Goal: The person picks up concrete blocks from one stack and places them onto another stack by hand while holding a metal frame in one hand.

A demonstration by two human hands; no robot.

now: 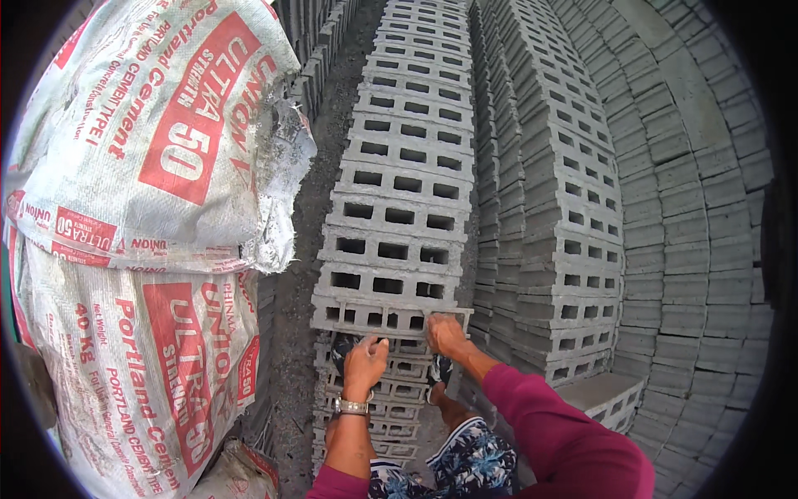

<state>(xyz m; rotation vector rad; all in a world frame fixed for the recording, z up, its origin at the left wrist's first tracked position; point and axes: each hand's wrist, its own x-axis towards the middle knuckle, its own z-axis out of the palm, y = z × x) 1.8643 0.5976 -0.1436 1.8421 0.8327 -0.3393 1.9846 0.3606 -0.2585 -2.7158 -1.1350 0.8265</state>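
Hollow concrete block (389, 316), grey, three-celled, lies at the near end of a long row of like blocks (407, 158) that runs away to the far side of the scene; it sits on top of a lower stack of the same blocks (374, 407) just in front of the person. Left hand (366, 359) is at the block's near face, left of centre, fingers curled and pressed together against its lower edge; a metal wristwatch (353, 407) shows on that wrist. Right hand (445, 334) is at the block's near right corner, fingers bent over the edge and touching it; whether they wrap under the block cannot be told. Right forearm wears a magenta sleeve (557, 432); patterned blue-and-white shorts (470, 461) show at the lower edge. To the right, taller stacks of blocks (565, 216) stand close beside the row, and further right a wall of blocks (706, 216) shows solid faces. To the left, well apart from the hands, two white woven cement sacks (150, 208) with red print are piled one on another, the upper torn at its right edge. Dark gravelly ground (295, 333) runs between the sacks and the row.
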